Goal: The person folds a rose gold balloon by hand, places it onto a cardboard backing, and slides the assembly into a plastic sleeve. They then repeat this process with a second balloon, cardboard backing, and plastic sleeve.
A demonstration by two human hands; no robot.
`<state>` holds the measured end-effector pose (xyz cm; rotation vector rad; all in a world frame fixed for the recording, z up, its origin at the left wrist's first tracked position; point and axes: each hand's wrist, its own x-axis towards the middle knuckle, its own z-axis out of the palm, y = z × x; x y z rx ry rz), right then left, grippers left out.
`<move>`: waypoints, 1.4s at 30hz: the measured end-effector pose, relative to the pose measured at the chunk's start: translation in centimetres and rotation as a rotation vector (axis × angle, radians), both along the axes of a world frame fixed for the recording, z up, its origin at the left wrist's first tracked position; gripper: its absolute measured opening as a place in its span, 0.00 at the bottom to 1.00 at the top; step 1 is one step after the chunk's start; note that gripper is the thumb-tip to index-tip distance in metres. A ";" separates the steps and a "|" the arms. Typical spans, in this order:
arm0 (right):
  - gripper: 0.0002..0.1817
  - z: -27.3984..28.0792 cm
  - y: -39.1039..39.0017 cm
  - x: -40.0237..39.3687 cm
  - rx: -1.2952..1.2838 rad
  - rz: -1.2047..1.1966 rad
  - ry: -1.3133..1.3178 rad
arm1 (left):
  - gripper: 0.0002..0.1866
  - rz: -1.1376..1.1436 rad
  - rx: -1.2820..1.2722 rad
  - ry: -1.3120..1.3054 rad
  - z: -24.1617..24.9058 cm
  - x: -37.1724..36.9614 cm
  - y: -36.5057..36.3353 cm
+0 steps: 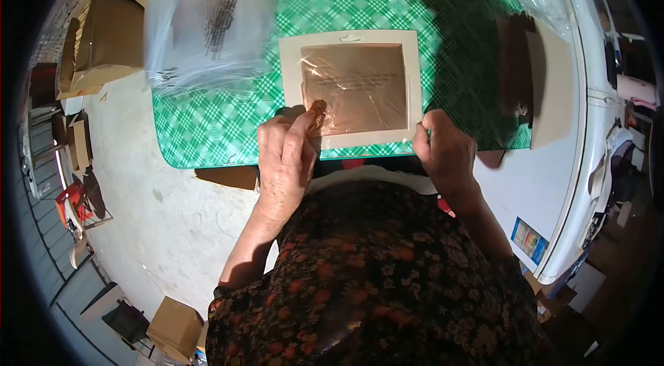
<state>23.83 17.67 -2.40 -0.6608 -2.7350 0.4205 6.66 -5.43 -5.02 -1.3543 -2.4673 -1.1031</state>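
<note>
The left hand (283, 162) pinches a small brown piece (317, 113) on the cream card's (349, 89) near-left corner; the right hand (446, 151) grips its near-right edge over the green tabletop (221, 124). The clear film, probably slippery, could let the piece slide askew.

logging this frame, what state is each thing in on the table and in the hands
card frame: flat on the table, brown sheet in its window
left hand: pinching a small brown piece at the frame's lower left corner
right hand: gripping the frame's lower right edge
plastic bag: lying empty, crumpled
</note>
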 end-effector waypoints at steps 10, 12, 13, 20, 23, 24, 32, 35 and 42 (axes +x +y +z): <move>0.11 -1.5 0.5 0.2 0.162 0.049 0.035 | 0.35 0.211 -0.033 0.087 0.7 1.7 -0.7; 0.12 -1.4 0.5 0.4 0.138 0.031 0.018 | 0.35 0.243 -0.050 0.079 0.8 1.9 -0.8; 0.12 -1.2 0.2 0.4 0.108 0.006 -0.005 | 0.35 0.260 -0.059 0.075 0.8 2.0 -0.9; 0.11 -0.8 -0.1 0.5 0.076 -0.032 -0.051 | 0.29 0.377 -0.024 0.049 0.1 3.9 -3.2; 0.12 -0.9 0.1 0.5 0.087 -0.014 -0.032 | 0.24 0.399 0.031 -0.115 0.4 4.2 -4.1; 0.12 -1.1 0.2 0.5 0.104 -0.011 -0.025 | 0.24 0.411 -0.013 -0.063 1.0 3.9 -3.7; 0.14 -0.9 0.2 0.4 0.087 0.024 0.087 | 0.27 0.338 -0.118 0.097 1.3 3.9 -1.1; 0.13 -0.7 0.1 0.5 0.083 0.034 0.077 | 0.24 0.302 -0.049 -0.027 1.9 5.3 -1.9; 0.11 0.1 0.3 0.4 0.014 0.108 0.066 | 0.24 0.419 0.060 -0.359 1.9 6.0 -3.1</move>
